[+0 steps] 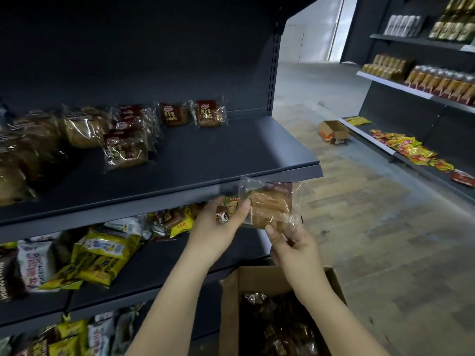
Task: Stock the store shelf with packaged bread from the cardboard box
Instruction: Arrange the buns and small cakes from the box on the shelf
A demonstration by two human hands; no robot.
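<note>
Wrapped buns (126, 150) sit in rows at the left of the dark shelf (231, 155); just under its front edge, the left hand (221, 227) pinches a clear bread packet (270, 204) by its left side; the right hand (293, 247) grips its lower corner, thumb on top; below, the open box (231, 304) holds more packs (277, 327).

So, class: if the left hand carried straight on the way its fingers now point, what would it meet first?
Most likely the front lip of the dark shelf just above it. The left hand, pinching the bread packet, points up and away; depth is unclear, so it could slip underneath.
</note>
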